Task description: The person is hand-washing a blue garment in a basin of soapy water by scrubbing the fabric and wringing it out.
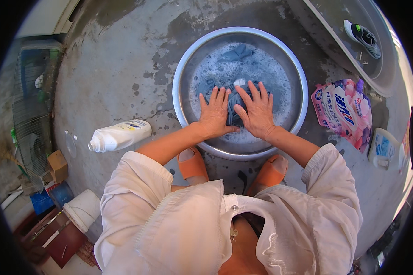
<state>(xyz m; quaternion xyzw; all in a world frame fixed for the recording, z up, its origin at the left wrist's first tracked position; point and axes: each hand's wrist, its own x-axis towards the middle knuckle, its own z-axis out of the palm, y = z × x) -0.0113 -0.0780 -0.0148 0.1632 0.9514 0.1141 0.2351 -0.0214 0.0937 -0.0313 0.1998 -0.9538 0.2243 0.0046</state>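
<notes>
A wide metal basin (181, 87) stands on the floor in front of me, holding foamy water. Blue-grey cloth (236, 54) lies soaked in it, partly under the suds. My left hand (214, 114) rests on the cloth at the basin's near left, palm down with the fingers stretched. Beside it, my right hand (257, 112) presses on the same cloth, fingers spread and thumb pointing toward the left hand. Neither hand grips anything. A small white patch shows on the cloth between the fingertips; what it is I cannot tell.
A white bottle (120, 135) lies on the floor at left. To the right are a pink detergent bag (344, 112) and a pale plastic jug (384, 149). A large tub (344, 50) at the upper right holds a dark sneaker (363, 39). A white bucket (82, 210) stands lower left.
</notes>
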